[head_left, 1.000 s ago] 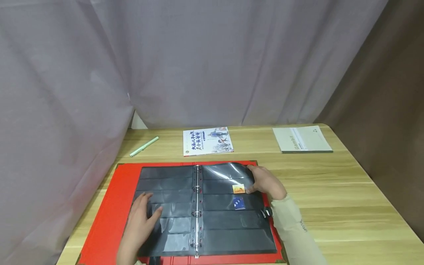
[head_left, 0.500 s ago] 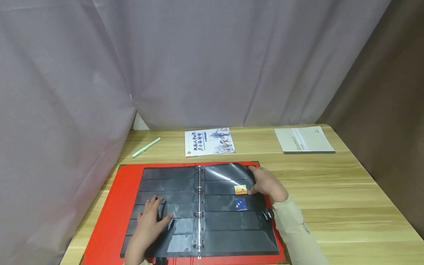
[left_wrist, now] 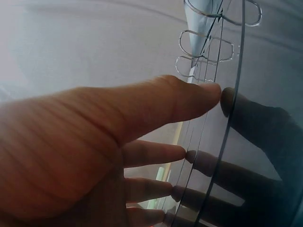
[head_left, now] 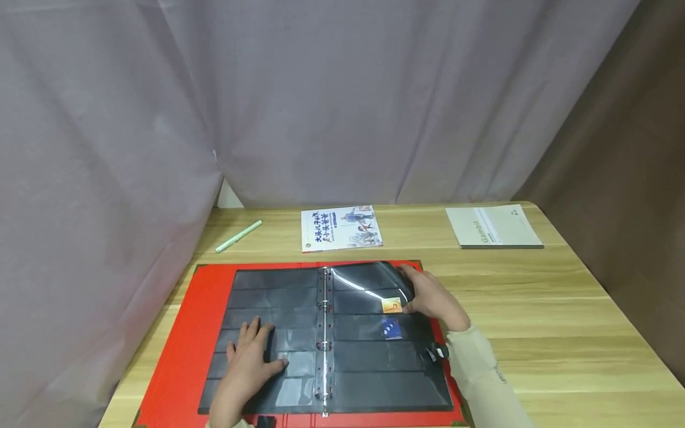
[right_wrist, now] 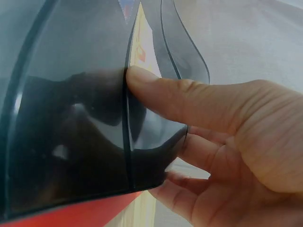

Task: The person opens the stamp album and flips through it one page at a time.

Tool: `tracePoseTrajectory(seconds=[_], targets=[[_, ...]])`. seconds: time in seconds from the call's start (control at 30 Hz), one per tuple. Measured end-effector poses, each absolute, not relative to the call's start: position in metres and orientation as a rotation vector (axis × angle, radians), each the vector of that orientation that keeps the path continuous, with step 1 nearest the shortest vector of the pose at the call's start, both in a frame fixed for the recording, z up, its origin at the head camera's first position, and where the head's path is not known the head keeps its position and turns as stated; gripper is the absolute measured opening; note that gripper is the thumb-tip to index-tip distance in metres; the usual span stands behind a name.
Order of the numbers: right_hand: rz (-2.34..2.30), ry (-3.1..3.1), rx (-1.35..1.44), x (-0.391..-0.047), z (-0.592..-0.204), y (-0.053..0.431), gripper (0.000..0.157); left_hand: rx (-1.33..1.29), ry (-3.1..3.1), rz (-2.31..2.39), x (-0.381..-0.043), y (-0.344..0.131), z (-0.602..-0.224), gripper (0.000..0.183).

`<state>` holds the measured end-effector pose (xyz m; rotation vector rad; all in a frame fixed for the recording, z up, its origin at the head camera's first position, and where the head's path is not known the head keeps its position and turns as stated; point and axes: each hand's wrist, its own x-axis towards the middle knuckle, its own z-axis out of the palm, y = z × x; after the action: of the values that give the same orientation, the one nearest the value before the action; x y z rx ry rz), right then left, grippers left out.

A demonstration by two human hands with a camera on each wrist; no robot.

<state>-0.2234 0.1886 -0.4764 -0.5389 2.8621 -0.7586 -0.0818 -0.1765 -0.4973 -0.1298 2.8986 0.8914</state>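
Observation:
An open red ring binder [head_left: 179,333] with black pocket pages, like a stamp album, lies on the table. My left hand [head_left: 247,362] rests on its left page [head_left: 275,298] with fingers spread; in the left wrist view the thumb [left_wrist: 189,97] and fingertips touch the glossy surface. My right hand [head_left: 434,297] grips the outer edge of the right page [head_left: 369,392]. The thumb [right_wrist: 165,92] presses on top and the fingers curl behind, so the page's upper corner bends up. By that thumb sits an orange stamp-like card [head_left: 392,305], with a blue one [head_left: 392,328] just below.
Metal rings [head_left: 324,356] run down the binder's spine. Behind the binder lie a light green pen [head_left: 238,236], a white picture book [head_left: 341,229] and a pale "Gambit" notebook [head_left: 493,226]. Grey curtains [head_left: 342,107] hang behind the table [head_left: 546,321].
My left hand has moved right across the left page, toward the rings, and its fingers now lie on it. The right hand keeps its grip on the right page's edge.

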Motion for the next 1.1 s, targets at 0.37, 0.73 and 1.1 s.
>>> tracePoseTrajectory(seconds=[0.37,0.73,1.1], targets=[[-0.919,2.783,-0.489,-0.225,-0.476,0.194,0.113,-0.124,2.903,0.862,-0.081,-0.176,-0.496,0.078],[-0.992,2.794,-0.517,-0.218,-0.479,0.201,0.104,-0.141,2.911,0.858,-0.081,-0.175,-0.498,0.078],[-1.187,2.778,-0.554,-0.201,-0.471,0.209,0.092,-0.167,2.912,0.858,-0.080,-0.173,-0.499,0.077]])
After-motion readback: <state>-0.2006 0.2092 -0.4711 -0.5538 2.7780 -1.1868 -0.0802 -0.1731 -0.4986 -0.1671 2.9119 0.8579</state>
